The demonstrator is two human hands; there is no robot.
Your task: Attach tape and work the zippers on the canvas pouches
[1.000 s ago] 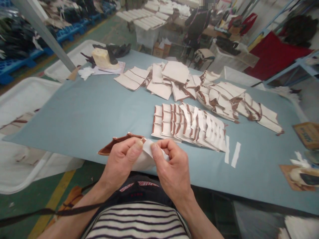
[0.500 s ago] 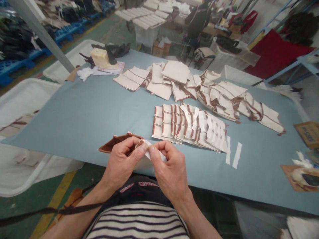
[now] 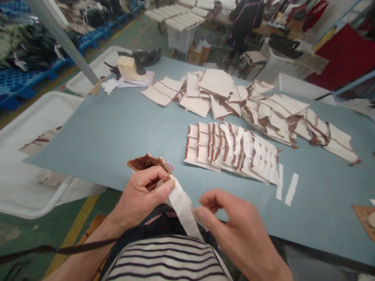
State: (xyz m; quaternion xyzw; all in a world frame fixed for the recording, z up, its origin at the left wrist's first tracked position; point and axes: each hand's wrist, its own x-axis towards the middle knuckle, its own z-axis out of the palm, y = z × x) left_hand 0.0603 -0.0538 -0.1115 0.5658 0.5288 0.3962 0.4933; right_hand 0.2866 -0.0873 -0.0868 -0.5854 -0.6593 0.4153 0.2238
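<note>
My left hand (image 3: 140, 195) is closed on a brown-edged cream piece (image 3: 146, 163) at the near edge of the blue table (image 3: 111, 128), thumb pressing on it. A white strip (image 3: 183, 208) runs from that piece down toward my lap. My right hand (image 3: 234, 230) pinches the strip's lower end between thumb and forefinger. Just beyond my hands lies a fanned row of cream pieces with brown trim (image 3: 231, 150), several with white strips on them. Two loose white strips (image 3: 287, 187) lie to the right of the row.
A loose heap of cream pieces (image 3: 263, 109) covers the far half of the table. A pale block with dark scraps (image 3: 129, 68) sits at the far left corner. White trays (image 3: 35, 128) stand left of the table. A person in dark clothes (image 3: 246, 19) stands behind.
My right hand has pulled away to the right and toward me, drawing the white strip out from the piece. Both hands were pinched together before. The view has shifted slightly.
</note>
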